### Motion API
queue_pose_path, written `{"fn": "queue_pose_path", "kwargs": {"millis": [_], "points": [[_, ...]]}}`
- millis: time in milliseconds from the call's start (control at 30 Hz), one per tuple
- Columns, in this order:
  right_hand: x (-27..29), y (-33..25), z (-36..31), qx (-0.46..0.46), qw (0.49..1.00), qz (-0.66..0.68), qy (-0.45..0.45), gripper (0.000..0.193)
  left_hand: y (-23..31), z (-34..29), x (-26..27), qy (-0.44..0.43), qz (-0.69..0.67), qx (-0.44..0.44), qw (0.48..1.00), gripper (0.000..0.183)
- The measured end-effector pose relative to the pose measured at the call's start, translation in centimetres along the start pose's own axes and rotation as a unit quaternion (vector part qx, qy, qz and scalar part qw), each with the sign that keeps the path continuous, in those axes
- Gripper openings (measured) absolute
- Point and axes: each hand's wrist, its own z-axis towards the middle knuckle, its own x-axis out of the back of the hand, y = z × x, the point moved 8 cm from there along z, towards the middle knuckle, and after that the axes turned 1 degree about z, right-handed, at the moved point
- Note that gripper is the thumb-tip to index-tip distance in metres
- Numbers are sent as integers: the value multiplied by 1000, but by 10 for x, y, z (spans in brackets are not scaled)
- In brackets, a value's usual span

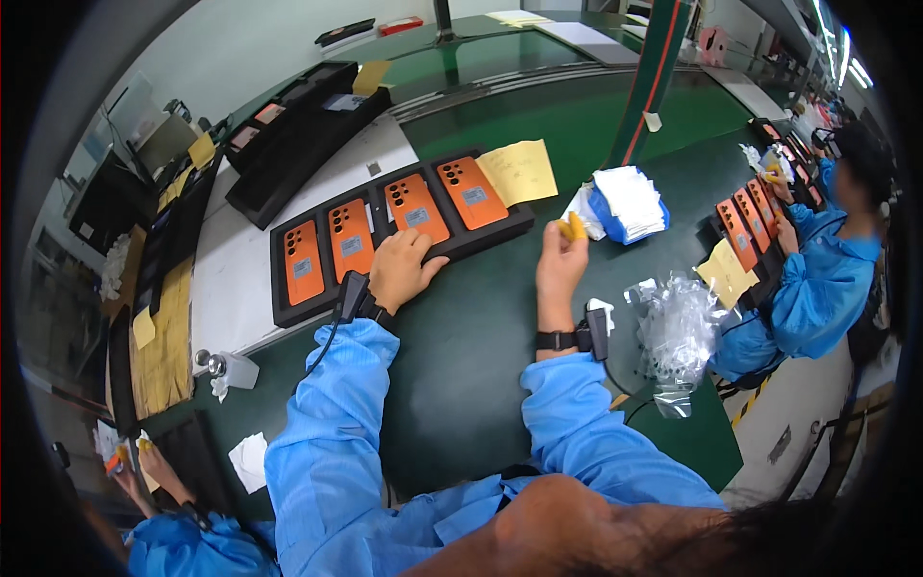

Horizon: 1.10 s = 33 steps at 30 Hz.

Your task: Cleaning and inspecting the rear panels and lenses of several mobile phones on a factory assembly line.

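Note:
A black foam tray [452, 248] holds several orange phones, backs up, each with a pale label; one is this orange phone [416, 210]. My left hand [402, 271] lies over the tray's near edge, its fingers stretched toward the lower end of that phone. To the right of the tray, my right hand [562, 269] is raised with yellow finger cots on its fingertips. Those fingers are pinched together at the edge of a white cloth [585, 212], though the contact is partly hidden. Beside it sits a stack of white cloths [630, 200] in a blue wrapper.
A yellow paper note [519, 171] lies on the tray's right end. Clear plastic bags [676, 332] are heaped right of my forearm. A white bottle [231, 370] stands at left. Co-workers in blue sit at right and lower left. A green post [649, 87] rises behind the cloths.

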Motion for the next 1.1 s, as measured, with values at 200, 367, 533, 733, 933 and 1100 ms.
{"fn": "queue_pose_path", "kwargs": {"millis": [200, 367, 533, 733, 933, 1100], "points": [[-38, -42, -50, 157, 976, -117, -99, 36, -21, 49, -31, 37, 13, -2, 999, 33], [-63, -44, -78, 170, 960, -136, -174, 32, -25, 102, -73, 25, 8, 9, 1000, 32], [-86, 12, -106, 11, 938, -217, -272, 34, -37, 141, -108, 26, 5, -21, 999, 36], [-83, 5, -105, 27, 953, -160, -255, 40, -41, 177, -148, 26, -1, -40, 999, 35], [-80, 19, -103, 47, 960, -150, -234, 51, -39, 207, -179, -39, -2, -15, 999, 33], [-81, 16, -107, 61, 960, -152, -227, 49, -43, 213, -188, -2, -9, -16, 1000, 32]]}}
